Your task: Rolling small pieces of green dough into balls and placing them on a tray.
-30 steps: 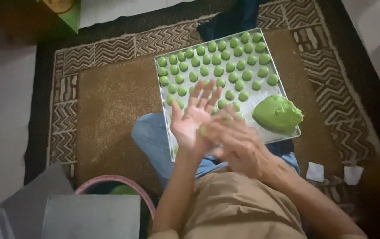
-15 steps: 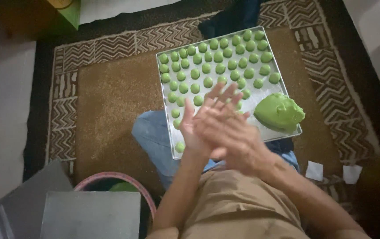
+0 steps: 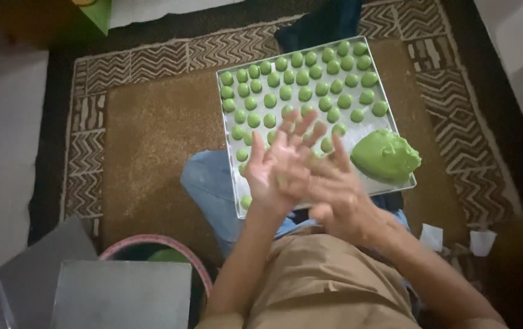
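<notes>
From the head camera, the left hand (image 3: 273,167) lay palm up with fingers spread, and the right hand (image 3: 328,183) pressed flat across it, fingers loosely extended. Whatever sat between the palms was hidden, so I could not tell what they held. Both hovered over the near edge of a square, shiny metal tray (image 3: 389,103). Smooth, round green dough balls (image 3: 304,79) filled its far half in rows, roughly forty, though some were covered by the hands. One soft, lumpy green dough mound (image 3: 386,155) sat at three o'clock from the hands. Under the tray lay a coarse brown rug (image 3: 152,134) with a zigzag border.
</notes>
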